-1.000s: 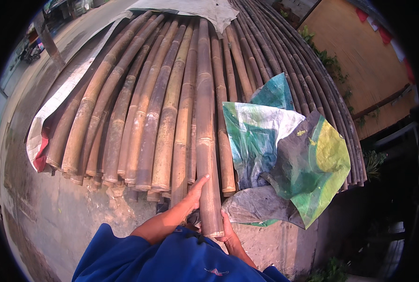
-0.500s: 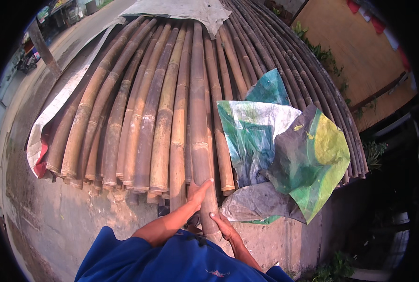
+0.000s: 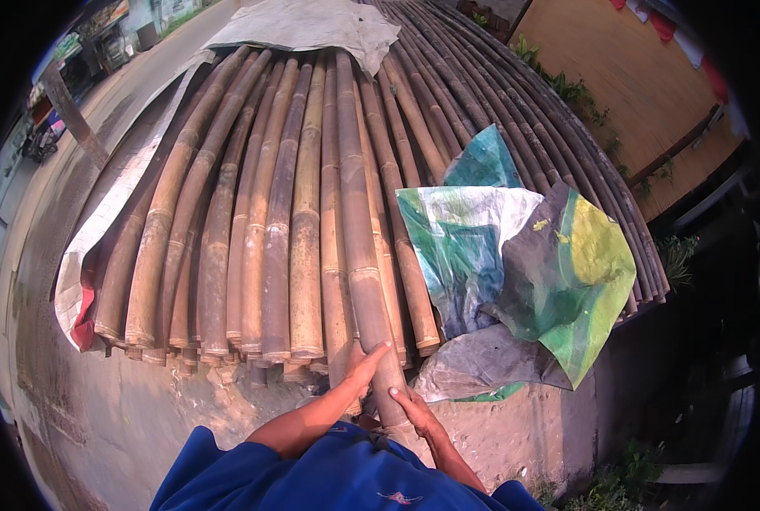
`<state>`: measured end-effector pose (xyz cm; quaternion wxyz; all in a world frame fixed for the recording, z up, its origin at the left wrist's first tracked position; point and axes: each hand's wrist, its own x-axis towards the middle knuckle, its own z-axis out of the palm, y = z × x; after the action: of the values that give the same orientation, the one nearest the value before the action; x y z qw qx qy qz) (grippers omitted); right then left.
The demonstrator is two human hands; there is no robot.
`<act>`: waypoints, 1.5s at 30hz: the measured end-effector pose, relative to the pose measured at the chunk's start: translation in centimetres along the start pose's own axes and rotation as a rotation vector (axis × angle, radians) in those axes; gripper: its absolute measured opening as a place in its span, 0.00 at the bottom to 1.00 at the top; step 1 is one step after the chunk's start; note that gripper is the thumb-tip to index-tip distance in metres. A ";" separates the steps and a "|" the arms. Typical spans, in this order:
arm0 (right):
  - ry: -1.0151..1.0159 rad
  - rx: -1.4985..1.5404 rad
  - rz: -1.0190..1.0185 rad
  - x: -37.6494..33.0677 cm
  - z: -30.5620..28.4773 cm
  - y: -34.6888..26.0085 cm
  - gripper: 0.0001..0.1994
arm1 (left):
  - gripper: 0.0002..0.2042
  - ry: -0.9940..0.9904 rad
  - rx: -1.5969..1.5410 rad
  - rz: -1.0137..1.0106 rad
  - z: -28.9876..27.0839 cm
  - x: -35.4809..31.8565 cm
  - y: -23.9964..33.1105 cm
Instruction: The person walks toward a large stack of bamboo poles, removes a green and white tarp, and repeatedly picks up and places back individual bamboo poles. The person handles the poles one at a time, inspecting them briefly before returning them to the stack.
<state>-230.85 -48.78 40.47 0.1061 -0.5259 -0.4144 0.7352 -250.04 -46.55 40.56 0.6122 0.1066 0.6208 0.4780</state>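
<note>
A long thick bamboo pole lies on top of a big stack of bamboo poles and sticks out toward me past the other ends. My left hand grips its near end from the left side. My right hand holds the same end from below and to the right. Both blue sleeves fill the lower edge of the view.
A crumpled green, white and yellow tarp covers the stack's right side. A grey sheet lies over the far end, and a white and red sheet hangs at the left. A concrete base is below, a road at left, an orange wall at right.
The pole's near end has slid further out toward me, and both hands have shifted lower along it. The view has tilted slightly.
</note>
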 end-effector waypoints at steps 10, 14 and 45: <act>0.287 -0.579 0.012 -3.3 7.8 -2.6 0.49 | 0.44 0.080 0.052 0.082 -4.3 0.0 0.9; 0.320 -0.695 -0.066 -4.4 12.0 -2.3 0.48 | 0.46 0.128 -0.055 -0.019 -6.3 -0.2 1.2; 0.424 0.216 0.126 -39.0 20.1 36.9 0.48 | 0.46 -0.270 0.162 -0.165 -16.0 -14.2 -12.9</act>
<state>-221.25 -105.27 42.66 0.2001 -0.6788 -0.2684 0.6536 -254.77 -70.81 37.25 0.7163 0.1675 0.5763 0.3560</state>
